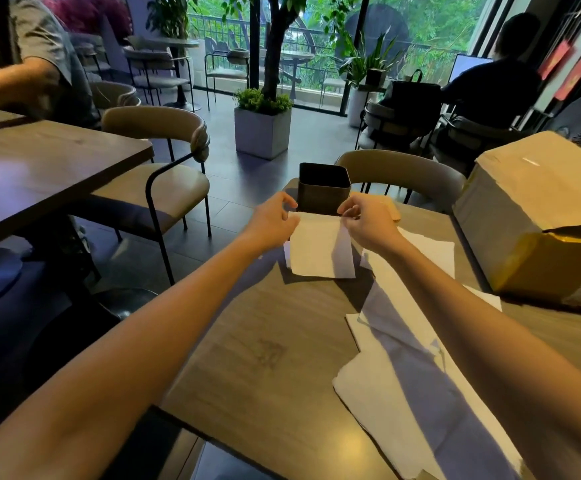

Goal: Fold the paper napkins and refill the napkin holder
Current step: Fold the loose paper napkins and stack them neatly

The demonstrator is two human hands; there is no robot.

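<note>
A white folded napkin [320,249] hangs just in front of the dark square napkin holder [323,188], held by its top corners. My left hand [273,220] pinches the top left corner and my right hand [368,221] pinches the top right corner. The holder stands open-topped at the far edge of the wooden table [264,358], and its inside looks dark. Several unfolded white napkins [417,358] lie spread on the table's right side, under my right forearm.
A large cardboard box [538,216] with loose flaps sits at the table's right edge. A beige chair [403,171] stands behind the holder, another chair [164,161] and a second table [39,164] to the left. People sit at far left and far right.
</note>
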